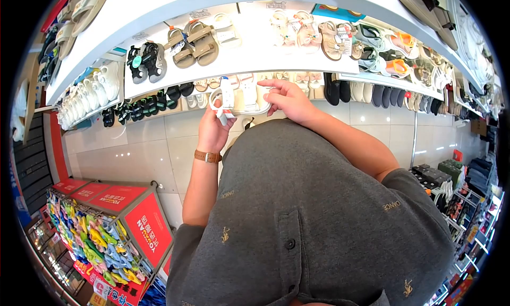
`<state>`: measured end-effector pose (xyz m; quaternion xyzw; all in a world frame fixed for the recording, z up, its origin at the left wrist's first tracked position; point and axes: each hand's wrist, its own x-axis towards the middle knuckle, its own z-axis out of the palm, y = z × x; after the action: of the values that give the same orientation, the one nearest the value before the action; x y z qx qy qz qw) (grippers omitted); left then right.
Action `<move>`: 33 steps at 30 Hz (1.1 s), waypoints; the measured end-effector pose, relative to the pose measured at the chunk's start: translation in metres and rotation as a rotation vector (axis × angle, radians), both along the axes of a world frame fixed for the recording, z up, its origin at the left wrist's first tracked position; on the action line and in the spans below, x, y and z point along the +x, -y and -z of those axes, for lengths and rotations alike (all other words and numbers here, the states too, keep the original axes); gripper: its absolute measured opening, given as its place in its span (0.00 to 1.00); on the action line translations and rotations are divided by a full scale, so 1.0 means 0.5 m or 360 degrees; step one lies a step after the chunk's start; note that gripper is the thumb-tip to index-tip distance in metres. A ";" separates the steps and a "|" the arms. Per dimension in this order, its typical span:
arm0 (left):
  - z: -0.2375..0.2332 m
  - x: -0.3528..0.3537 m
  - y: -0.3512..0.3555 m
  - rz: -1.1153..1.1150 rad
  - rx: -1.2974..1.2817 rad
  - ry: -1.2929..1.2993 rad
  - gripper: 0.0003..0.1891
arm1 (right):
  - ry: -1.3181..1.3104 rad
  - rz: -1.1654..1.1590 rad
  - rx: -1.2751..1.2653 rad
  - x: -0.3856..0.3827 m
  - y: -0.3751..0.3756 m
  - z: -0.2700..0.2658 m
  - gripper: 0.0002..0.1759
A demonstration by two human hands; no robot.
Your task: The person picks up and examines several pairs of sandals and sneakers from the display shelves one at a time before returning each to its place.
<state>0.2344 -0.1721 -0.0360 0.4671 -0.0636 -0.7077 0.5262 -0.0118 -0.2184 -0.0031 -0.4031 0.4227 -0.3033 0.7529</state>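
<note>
Between my hands, in front of my body, is a pale white sandal (249, 107) with straps and a paper tag. My left hand (215, 129), with a brown-strapped watch at its wrist, is closed around the sandal's strapped end. My right hand (292, 101) has its thumb and forefinger at the other end, gripping its edge; the remaining fingers are curled below. Glare and similar pale shoes behind blur the sandal's outline.
A lit white shelf (109, 75) ahead carries black sandals (154, 61), beige sandals (197, 48) and several other pairs. More shoes line the level beneath. Behind on the left stands a red-panelled rack (146, 229) of colourful slippers (101, 242). Shoe boxes (433, 176) sit at right.
</note>
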 end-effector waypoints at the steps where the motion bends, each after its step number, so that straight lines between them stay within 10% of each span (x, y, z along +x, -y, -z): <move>1: 0.008 0.006 -0.003 0.0047 -0.0043 -0.0033 0.15 | -0.0025 -0.0018 -0.0042 -0.001 -0.001 -0.002 0.26; 17: -0.022 0.013 0.000 0.0266 -0.0175 0.0200 0.21 | -0.0327 -0.0163 0.0065 -0.007 0.010 0.039 0.19; 33: 0.010 0.032 -0.060 0.0152 -0.0033 0.0260 0.22 | 0.0023 0.1107 0.0403 0.092 0.267 0.171 0.16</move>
<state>0.2505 -0.1420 -0.0409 0.5142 -0.1359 -0.6909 0.4897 0.0343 -0.3520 -0.0886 -0.1368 0.5634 -0.4893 0.6515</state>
